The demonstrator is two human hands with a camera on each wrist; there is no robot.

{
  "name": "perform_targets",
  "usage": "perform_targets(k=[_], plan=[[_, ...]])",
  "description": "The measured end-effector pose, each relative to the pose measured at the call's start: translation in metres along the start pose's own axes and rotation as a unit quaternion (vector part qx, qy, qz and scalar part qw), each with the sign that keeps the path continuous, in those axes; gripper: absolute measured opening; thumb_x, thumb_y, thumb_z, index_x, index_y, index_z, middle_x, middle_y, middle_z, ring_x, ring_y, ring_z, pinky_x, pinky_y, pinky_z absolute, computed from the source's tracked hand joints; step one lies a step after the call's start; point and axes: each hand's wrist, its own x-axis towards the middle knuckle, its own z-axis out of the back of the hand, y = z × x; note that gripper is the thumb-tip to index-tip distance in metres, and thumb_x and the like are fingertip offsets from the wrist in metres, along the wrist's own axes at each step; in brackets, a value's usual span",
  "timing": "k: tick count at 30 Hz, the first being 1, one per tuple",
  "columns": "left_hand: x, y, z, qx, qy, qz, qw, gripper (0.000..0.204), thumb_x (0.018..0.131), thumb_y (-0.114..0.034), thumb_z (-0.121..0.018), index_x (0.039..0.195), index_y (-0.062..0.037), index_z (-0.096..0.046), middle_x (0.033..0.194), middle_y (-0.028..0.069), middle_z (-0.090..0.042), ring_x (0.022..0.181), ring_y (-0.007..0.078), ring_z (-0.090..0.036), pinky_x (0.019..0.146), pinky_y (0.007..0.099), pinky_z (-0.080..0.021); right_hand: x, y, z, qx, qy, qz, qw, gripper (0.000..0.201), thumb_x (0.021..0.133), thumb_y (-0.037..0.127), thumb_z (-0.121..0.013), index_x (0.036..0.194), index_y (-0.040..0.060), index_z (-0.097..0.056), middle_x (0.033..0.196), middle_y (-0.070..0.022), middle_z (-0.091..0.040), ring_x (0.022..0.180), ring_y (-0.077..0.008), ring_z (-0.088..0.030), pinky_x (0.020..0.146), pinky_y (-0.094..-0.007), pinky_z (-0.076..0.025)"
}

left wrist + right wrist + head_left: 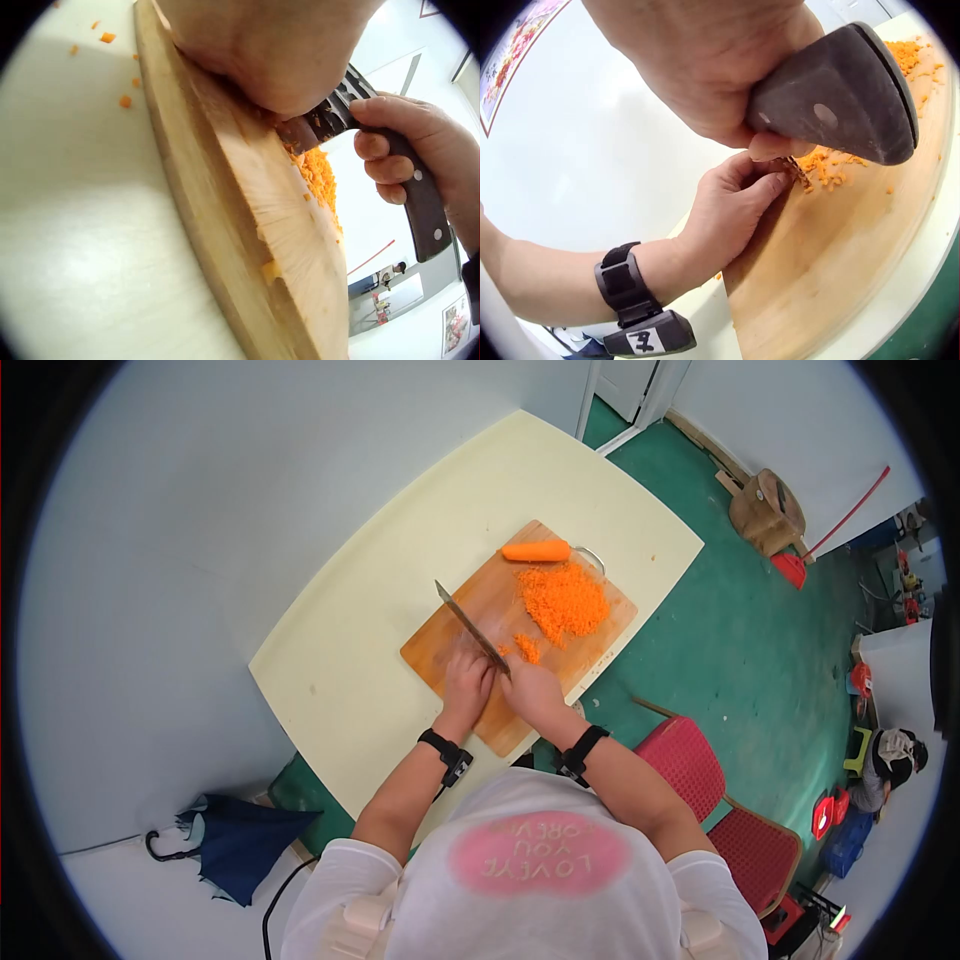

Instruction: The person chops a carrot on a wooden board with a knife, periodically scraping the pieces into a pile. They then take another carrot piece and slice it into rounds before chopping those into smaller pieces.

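My right hand (pixel 535 692) grips the dark riveted handle of a kitchen knife (pixel 466 622), its blade slanting across a wooden cutting board (pixel 425 650). Close against the blade, my left hand (pixel 467 682) rests on the board with curled fingers, pinching a carrot piece mostly hidden under them. The right wrist view shows the left thumb (pixel 769 187) and fingertips right at the blade. Small cut carrot bits (pixel 526 649) lie beside the knife. Farther up the board are a heap of minced carrot (pixel 565 600) and a peeled carrot length (pixel 536 551).
The board lies on a pale yellow table (pixel 350 650) beside a wall. A metal handle (pixel 592 558) sticks out at its far end. Stray carrot crumbs (pixel 109 37) dot the tabletop. Red chairs (pixel 685 765) stand at right, a dark blue umbrella (pixel 250 845) at lower left.
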Motion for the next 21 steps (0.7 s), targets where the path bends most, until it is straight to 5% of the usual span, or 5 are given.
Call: perform_targets(k=[11,21], plan=[[-0.005,0.006,-0.002,-0.003,0.003,-0.002,1.0,0.013,0.075,-0.002,-0.066,0.085,-0.0028,-0.058,0.094,0.0124,-0.059,0.09,0.0332,-0.054,0.078,0.0412,-0.044,-0.018,0.008,0.01,-0.006,0.051,-0.021,0.998,0.021,0.087,0.021,-0.054,0.099,0.0031,-0.055,0.074,-0.0225,-0.064,0.07,-0.0398,-0.063,0.063,-0.0498,-0.05],[0.002,0.0,0.011,-0.041,-0.004,0.02,0.999,0.013,0.075,-0.003,-0.066,0.085,-0.0015,-0.059,0.09,0.0131,-0.059,0.087,0.034,-0.055,0.078,0.0411,-0.045,-0.002,0.002,0.011,0.052,0.005,-0.013,0.999,0.022,0.087,0.024,-0.056,0.094,0.0027,-0.056,0.072,-0.0238,-0.062,0.071,-0.0413,-0.062,0.063,-0.0495,-0.049]])
